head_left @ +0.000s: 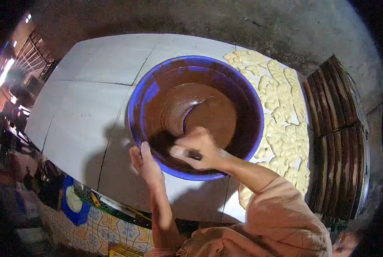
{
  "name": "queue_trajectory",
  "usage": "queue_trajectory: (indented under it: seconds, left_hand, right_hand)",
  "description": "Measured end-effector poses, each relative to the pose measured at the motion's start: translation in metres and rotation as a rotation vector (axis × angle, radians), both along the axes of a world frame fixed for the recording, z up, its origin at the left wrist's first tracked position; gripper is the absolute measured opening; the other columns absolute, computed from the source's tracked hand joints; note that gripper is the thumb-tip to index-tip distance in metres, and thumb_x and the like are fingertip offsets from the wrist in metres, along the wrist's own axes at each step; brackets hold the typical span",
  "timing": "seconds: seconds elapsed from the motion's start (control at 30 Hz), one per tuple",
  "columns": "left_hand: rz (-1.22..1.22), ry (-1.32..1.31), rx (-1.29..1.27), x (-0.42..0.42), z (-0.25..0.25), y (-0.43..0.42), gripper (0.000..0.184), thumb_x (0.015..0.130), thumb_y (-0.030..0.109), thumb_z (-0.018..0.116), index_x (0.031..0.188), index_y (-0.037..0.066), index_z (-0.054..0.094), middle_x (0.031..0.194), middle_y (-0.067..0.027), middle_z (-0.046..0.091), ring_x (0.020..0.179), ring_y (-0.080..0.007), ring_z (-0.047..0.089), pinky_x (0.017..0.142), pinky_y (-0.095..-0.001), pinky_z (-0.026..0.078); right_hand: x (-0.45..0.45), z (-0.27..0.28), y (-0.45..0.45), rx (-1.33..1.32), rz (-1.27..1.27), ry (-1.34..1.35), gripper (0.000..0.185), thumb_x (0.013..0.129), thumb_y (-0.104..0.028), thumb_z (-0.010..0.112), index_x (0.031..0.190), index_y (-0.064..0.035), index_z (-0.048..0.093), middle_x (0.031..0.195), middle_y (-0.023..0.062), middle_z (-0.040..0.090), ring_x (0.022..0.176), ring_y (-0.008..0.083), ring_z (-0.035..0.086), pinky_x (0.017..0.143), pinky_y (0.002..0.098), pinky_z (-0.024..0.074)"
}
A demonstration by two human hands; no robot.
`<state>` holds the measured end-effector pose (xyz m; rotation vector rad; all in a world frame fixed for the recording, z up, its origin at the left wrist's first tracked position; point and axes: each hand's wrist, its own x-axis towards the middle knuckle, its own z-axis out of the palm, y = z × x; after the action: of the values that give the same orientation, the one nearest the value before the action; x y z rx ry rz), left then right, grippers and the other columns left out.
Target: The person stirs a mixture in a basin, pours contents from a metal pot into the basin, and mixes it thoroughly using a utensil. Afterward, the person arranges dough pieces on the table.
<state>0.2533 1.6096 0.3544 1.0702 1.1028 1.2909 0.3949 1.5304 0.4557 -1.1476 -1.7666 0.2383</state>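
A wide blue basin (pixel 195 58) stands on the white table, its inner wall smeared brown. Glossy brown batter-like liquid (pixel 215 118) fills its lower part, with a curved swirl on the surface. My left hand (pixel 149 165) grips the near-left rim, thumb over the edge and fingers on the outside. Over the near side of the basin, my right hand (pixel 200 147) is closed around a stirring tool with a dark handle (pixel 195 155). The tool's far end is hidden by the hand and the liquid, so its kind does not show.
Pale dough pieces (pixel 285 124) cover the right end of the white tiled table (pixel 88 103). Beyond that edge stand stacked dark trays (pixel 337 132). Below the near-left edge are a blue container (pixel 78 214) with something pale inside and a patterned tile floor (pixel 118 227).
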Motion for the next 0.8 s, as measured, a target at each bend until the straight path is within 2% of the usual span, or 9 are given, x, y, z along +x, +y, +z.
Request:
queue_trajectory:
  seconds: [0.03,0.1,0.17,0.27,0.3,0.43,0.6,0.67,0.8]
  left_hand:
    - [0.014,0.230,0.037,-0.002,0.008,-0.003,0.017,0.088,0.016,0.054,0.084,0.000,0.049,0.083,-0.0042,0.051,0.077,-0.0129,0.045,0.074,-0.0280,0.039]
    - [0.033,-0.028,0.033,0.005,-0.001,-0.001,0.014,0.088,0.013,0.054,0.083,0.001,0.049,0.080,-0.0019,0.049,0.075,-0.0107,0.044,0.072,-0.0267,0.038]
    - [0.045,-0.135,0.065,0.009,-0.003,0.000,0.013,0.088,0.012,0.054,0.082,0.003,0.048,0.078,0.0001,0.046,0.074,-0.0099,0.042,0.070,-0.0263,0.038]
    - [0.021,0.022,0.003,0.004,0.000,-0.001,0.012,0.088,0.013,0.054,0.084,0.003,0.048,0.078,-0.0001,0.047,0.074,-0.0102,0.042,0.071,-0.0261,0.038]
    - [0.024,-0.014,0.033,0.004,-0.013,0.003,0.012,0.089,0.013,0.053,0.084,0.003,0.048,0.077,-0.0001,0.046,0.074,-0.0104,0.041,0.070,-0.0266,0.038]
    - [0.003,-0.151,-0.024,0.006,0.006,-0.003,0.012,0.089,0.013,0.053,0.083,0.003,0.048,0.076,0.0003,0.045,0.074,-0.0098,0.041,0.070,-0.0261,0.037]
    - [0.024,-0.143,-0.046,0.006,0.011,-0.008,0.012,0.091,0.012,0.051,0.084,0.004,0.047,0.077,0.0027,0.043,0.073,-0.0075,0.039,0.068,-0.0241,0.036]
    - [-0.002,-0.154,-0.052,0.004,0.004,-0.007,0.012,0.092,0.013,0.051,0.084,0.005,0.047,0.077,0.0030,0.043,0.072,-0.0069,0.039,0.067,-0.0239,0.036]
    - [-0.010,-0.111,-0.112,0.005,0.014,-0.007,0.015,0.093,0.016,0.049,0.083,0.005,0.046,0.077,0.0028,0.043,0.072,-0.0071,0.038,0.067,-0.0249,0.036]
  right_hand:
    - [0.020,-0.004,-0.010,0.001,-0.132,0.142,0.021,0.083,-0.018,0.059,0.066,-0.0071,0.055,0.059,0.0097,0.049,0.051,0.0214,0.053,0.053,0.0328,0.0432]
    - [0.061,-0.011,-0.030,0.033,-0.369,0.471,0.029,0.088,-0.032,0.056,0.079,-0.0067,0.066,0.071,0.0066,0.067,0.062,0.0176,0.064,0.062,0.0325,0.0503]
    - [0.107,-0.010,-0.005,-0.059,-0.735,0.727,0.042,0.090,-0.042,0.053,0.082,-0.0017,0.064,0.071,0.0075,0.064,0.061,0.0156,0.059,0.062,0.0361,0.0478]
    - [0.131,-0.030,0.080,0.087,-0.989,0.470,0.048,0.089,-0.045,0.055,0.076,0.0014,0.059,0.064,0.0042,0.055,0.061,0.0146,0.049,0.061,0.0381,0.0419]
    - [0.105,-0.057,0.110,0.248,-0.945,0.583,0.048,0.089,-0.042,0.056,0.071,0.0015,0.057,0.061,0.0041,0.052,0.061,0.0158,0.047,0.060,0.0373,0.0413]
    - [0.006,-0.002,0.010,-0.224,-0.188,0.244,0.034,0.088,-0.030,0.057,0.072,0.0001,0.058,0.062,0.0070,0.054,0.060,0.0183,0.047,0.064,0.0360,0.0404]
    - [0.113,0.009,-0.021,-0.198,-0.941,0.746,0.043,0.088,-0.040,0.055,0.062,-0.0069,0.052,0.058,-0.0015,0.051,0.046,0.0085,0.041,0.044,0.0280,0.0325]
    - [0.170,0.006,0.013,0.013,-0.877,0.621,0.050,0.089,-0.043,0.053,0.051,-0.0127,0.041,0.045,-0.0005,0.040,0.040,0.0086,0.038,0.039,0.0246,0.0291]
    - [0.220,0.011,0.137,0.130,-0.921,0.594,0.058,0.081,-0.051,0.060,0.065,0.0052,0.063,0.057,0.0096,0.055,0.055,0.0149,0.048,0.055,0.0293,0.0378]
